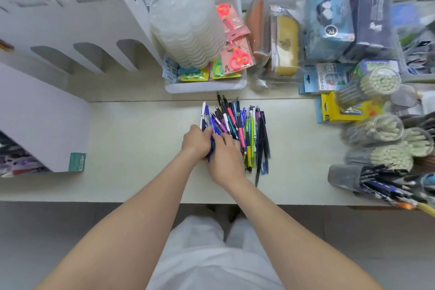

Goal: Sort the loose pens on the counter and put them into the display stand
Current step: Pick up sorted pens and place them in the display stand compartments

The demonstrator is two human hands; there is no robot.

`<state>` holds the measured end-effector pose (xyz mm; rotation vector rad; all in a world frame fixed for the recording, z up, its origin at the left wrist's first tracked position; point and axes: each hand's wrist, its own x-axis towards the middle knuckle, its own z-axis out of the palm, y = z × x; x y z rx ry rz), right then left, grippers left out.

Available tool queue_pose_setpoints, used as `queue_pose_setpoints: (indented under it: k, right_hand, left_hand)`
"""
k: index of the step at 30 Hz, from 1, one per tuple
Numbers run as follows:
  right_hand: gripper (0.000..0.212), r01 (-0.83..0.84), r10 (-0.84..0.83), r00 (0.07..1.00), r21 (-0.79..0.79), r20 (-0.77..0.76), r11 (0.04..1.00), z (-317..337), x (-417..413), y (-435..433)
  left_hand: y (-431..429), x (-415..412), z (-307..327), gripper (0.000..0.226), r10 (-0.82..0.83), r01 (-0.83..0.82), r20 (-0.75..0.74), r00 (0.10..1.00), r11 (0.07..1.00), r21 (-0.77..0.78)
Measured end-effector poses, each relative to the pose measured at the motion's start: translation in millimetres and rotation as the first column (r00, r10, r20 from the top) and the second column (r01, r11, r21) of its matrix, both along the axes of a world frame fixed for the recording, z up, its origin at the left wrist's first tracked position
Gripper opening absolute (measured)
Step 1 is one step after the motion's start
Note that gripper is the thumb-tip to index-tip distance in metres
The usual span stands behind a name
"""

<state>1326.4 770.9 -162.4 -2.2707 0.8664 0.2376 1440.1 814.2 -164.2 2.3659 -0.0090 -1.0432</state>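
Observation:
A heap of loose pens [237, 122] in blue, purple, black, pink, green and yellow lies on the cream counter [131, 143], tips pointing away from me. My left hand [196, 142] grips a bunch of blue pens at the heap's left side, fingers curled round them. My right hand [226, 158] lies over the near ends of the pens beside it, fingers reaching into the same bunch; what it holds is hidden. The white display stand [70, 37] with arched slots rises at the left.
A white tray [204, 87] with carded scissors and a stack of clear lids stands behind the pens. Pencil tubs [379, 134], a pen cup [348, 176] and boxed goods crowd the right side. A white box [40, 120] stands at left.

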Motion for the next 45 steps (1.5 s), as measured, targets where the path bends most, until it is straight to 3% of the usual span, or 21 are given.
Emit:
queue_pose_setpoints:
  k: [3,5,9,13,16,21,24,27,29,31,33,35,37,41,45]
  right_hand:
    - [0.049,0.053,-0.053,0.998,0.022,0.024,0.998,1,2,3]
    - [0.053,0.072,-0.072,0.997,0.002,0.000,0.997,3,5,8]
    - [0.085,0.028,-0.053,0.988,-0.166,-0.147,0.986,3,18,23]
    - [0.071,0.036,-0.108,0.966,-0.291,-0.235,0.956,1,36,34]
    - [0.062,0.061,-0.120,0.965,-0.247,-0.233,0.967,1,42,35]
    - [0.068,0.088,-0.120,0.971,-0.161,-0.207,0.983,1,38,31]
    - [0.071,0.075,-0.104,0.975,-0.149,-0.196,0.986,0,34,30]
    - [0.068,0.140,-0.163,0.972,-0.143,-0.170,0.980,1,33,32]
    - [0.072,0.139,-0.173,0.968,-0.186,-0.183,0.973,2,35,37]
    - [0.094,0.129,-0.180,0.957,-0.222,-0.229,0.966,3,42,39]
    - [0.114,0.126,-0.193,0.943,-0.248,-0.272,0.961,2,50,41]
    - [0.120,0.109,-0.201,0.927,-0.285,-0.317,0.952,-4,57,43]
    - [0.111,0.089,-0.211,0.912,-0.333,-0.352,0.939,-12,61,47]
    - [0.074,0.049,-0.189,0.927,-0.393,-0.325,0.918,-22,61,57]
    - [0.070,-0.043,-0.097,0.929,-0.363,-0.358,0.931,-20,57,57]
  left_hand:
    - [5,3,-1,0.039,-0.146,0.138,0.130,0.981,0.988,0.071]
    - [12,7,-2,0.036,-0.201,0.186,0.142,0.969,0.977,0.108]
    - [29,10,-3,0.037,-0.218,0.216,0.005,0.976,0.968,0.131]
    - [40,16,1,0.042,-0.351,0.362,-0.090,0.932,0.912,0.195]
    - [50,30,0,0.034,-0.498,0.514,-0.128,0.858,0.826,0.233]
    - [61,40,-2,0.045,-0.604,0.616,-0.137,0.785,0.737,0.277]
    - [65,37,-4,0.037,-0.588,0.585,-0.077,0.805,0.768,0.260]
    - [71,34,-7,0.006,-0.461,0.436,0.110,0.881,0.879,0.194]
    - [75,32,-9,0.020,-0.367,0.360,0.129,0.921,0.930,0.076]
    - [77,33,-8,0.027,-0.379,0.382,0.101,0.920,0.924,-0.012]
    - [80,35,-9,0.035,-0.434,0.436,0.092,0.896,0.900,-0.012]
    - [84,37,-8,0.042,-0.435,0.436,0.092,0.896,0.900,0.013]
    - [88,38,-10,0.043,-0.408,0.407,0.098,0.907,0.913,0.031]
    - [91,36,-11,0.041,-0.329,0.330,0.061,0.942,0.944,-0.004]
    - [93,37,-13,0.037,-0.250,0.248,-0.015,0.968,0.966,-0.075]
